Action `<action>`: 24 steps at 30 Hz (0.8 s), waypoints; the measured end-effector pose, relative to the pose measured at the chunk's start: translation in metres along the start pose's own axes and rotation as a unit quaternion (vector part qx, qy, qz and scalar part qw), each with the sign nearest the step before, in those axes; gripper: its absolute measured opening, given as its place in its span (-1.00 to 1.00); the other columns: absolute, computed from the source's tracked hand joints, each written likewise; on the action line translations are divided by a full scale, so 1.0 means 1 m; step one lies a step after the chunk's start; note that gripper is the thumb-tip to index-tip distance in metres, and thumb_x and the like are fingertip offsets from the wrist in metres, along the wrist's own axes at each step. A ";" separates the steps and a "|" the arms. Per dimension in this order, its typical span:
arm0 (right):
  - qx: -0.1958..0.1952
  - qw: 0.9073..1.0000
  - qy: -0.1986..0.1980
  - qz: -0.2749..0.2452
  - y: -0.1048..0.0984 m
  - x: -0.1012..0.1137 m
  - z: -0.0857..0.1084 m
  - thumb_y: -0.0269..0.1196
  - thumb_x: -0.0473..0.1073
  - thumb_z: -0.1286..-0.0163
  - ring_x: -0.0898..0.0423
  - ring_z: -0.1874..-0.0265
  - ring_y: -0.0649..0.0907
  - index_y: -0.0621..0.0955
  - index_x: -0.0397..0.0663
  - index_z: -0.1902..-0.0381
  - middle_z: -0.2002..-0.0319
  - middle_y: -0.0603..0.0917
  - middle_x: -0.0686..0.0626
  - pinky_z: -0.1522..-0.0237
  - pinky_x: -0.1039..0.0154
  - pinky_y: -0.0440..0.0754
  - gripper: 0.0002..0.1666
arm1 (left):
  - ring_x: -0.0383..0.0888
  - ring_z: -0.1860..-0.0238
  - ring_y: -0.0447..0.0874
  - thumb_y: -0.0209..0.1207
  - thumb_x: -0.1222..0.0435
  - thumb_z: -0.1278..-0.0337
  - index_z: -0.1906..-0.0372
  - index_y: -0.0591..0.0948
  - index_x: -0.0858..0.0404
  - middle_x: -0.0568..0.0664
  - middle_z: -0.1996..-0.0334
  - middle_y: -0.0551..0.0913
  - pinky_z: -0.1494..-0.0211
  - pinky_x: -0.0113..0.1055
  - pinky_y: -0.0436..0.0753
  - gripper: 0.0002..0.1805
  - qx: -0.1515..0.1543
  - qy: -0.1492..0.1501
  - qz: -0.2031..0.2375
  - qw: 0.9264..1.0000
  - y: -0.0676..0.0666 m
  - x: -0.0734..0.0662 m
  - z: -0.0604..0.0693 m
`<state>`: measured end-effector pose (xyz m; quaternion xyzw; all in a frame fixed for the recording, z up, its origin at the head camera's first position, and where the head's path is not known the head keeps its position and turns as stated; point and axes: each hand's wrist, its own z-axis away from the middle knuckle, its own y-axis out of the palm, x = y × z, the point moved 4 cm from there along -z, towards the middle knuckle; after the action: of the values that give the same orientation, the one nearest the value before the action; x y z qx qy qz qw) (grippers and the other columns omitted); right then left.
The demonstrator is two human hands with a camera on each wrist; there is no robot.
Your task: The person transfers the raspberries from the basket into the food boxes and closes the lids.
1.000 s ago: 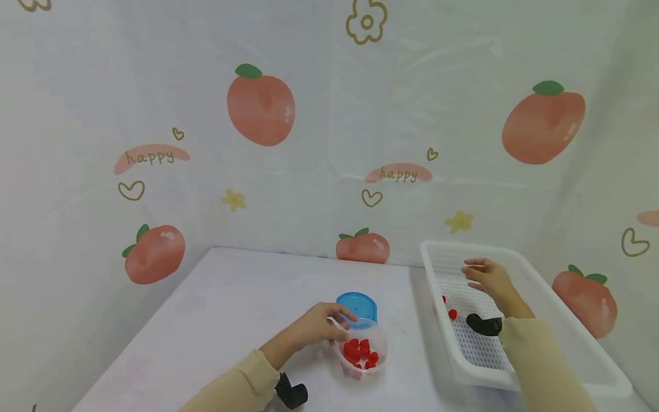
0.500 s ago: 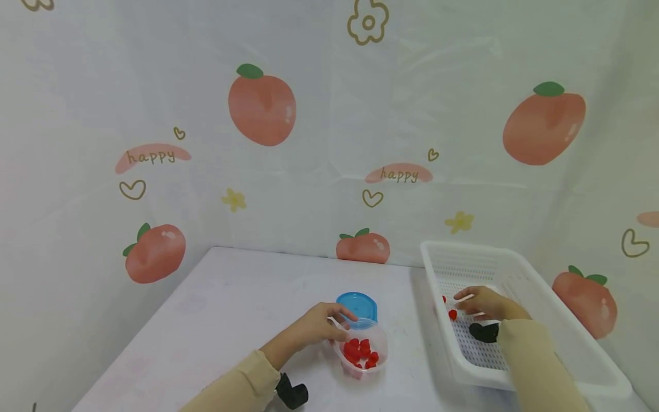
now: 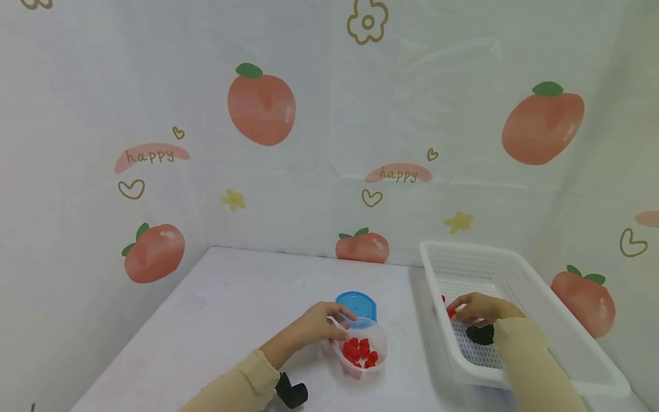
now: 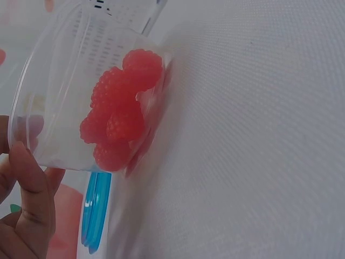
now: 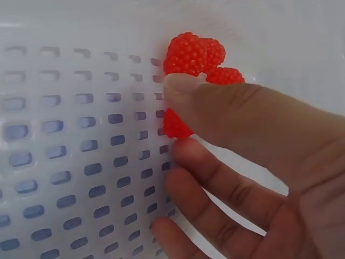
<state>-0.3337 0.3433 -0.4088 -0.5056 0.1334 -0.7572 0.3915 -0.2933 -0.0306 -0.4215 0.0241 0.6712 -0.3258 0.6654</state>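
My left hand (image 3: 315, 327) pinches the rim of a clear plastic tub (image 4: 64, 124) between thumb and fingers. Several red raspberries (image 4: 118, 102) lie inside the tub, which stands on the table. My right hand (image 3: 479, 309) is down in the white perforated basket (image 3: 453, 366), near its left wall. In the right wrist view, one raspberry (image 5: 176, 125) sits between the thumb and index fingertip, partly hidden by the thumb. Other raspberries (image 5: 187, 53) lie just past the thumb on the basket floor.
A blue lid (image 3: 355, 304) lies on the white table (image 3: 257, 286) behind the tub. The basket's raised walls surround my right hand. Black wrist devices show under each forearm. A printed curtain (image 3: 309, 189) hangs behind the table.
My right hand has come down and left inside the basket, from above its floor to the raspberries. The left hand and tub have stayed in place.
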 end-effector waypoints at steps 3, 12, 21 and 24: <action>0.009 1.000 -0.001 0.017 0.003 0.003 0.001 0.24 -0.27 -0.23 0.14 0.35 0.51 0.60 -0.26 0.13 0.50 0.50 0.09 0.22 0.19 0.47 -0.75 | -0.11 0.32 0.58 0.39 0.38 0.05 0.09 0.68 0.12 -0.02 0.25 0.62 0.34 -0.29 0.66 -0.66 0.001 0.002 0.000 1.000 0.000 0.000 -0.001; 0.018 0.999 -0.005 0.046 0.005 0.003 0.002 0.24 -0.31 -0.24 0.19 0.43 0.54 0.58 -0.31 0.23 0.50 0.59 0.12 0.29 0.26 0.45 -0.83 | -0.12 0.33 0.58 0.39 0.38 0.06 0.08 0.68 0.12 -0.03 0.25 0.62 0.35 -0.30 0.66 -0.66 0.002 0.005 -0.004 1.000 0.001 0.000 -0.002; -0.056 0.992 -0.098 0.050 -0.010 0.022 0.007 0.22 -0.32 -0.29 0.05 0.31 0.60 0.51 -0.43 0.16 0.38 0.65 -0.07 0.29 0.13 0.59 -0.75 | -0.11 0.30 0.57 0.40 0.37 0.06 0.10 0.68 0.08 -0.03 0.24 0.61 0.32 -0.28 0.68 -0.66 -0.001 0.000 -0.006 1.000 0.002 0.000 -0.001; -0.096 0.982 -0.148 0.064 -0.015 0.034 0.008 0.23 -0.29 -0.32 -0.06 0.25 0.64 0.51 -0.43 0.14 0.30 0.66 -0.18 0.23 0.05 0.63 -0.74 | -0.11 0.30 0.57 0.40 0.37 0.07 0.11 0.68 0.08 -0.03 0.25 0.61 0.32 -0.27 0.68 -0.66 -0.002 -0.001 -0.007 1.000 0.002 0.000 -0.001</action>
<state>-0.3403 0.3303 -0.3738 -0.6380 0.1778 -0.6309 0.4042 -0.2933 -0.0290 -0.4222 0.0177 0.6717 -0.3291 0.6635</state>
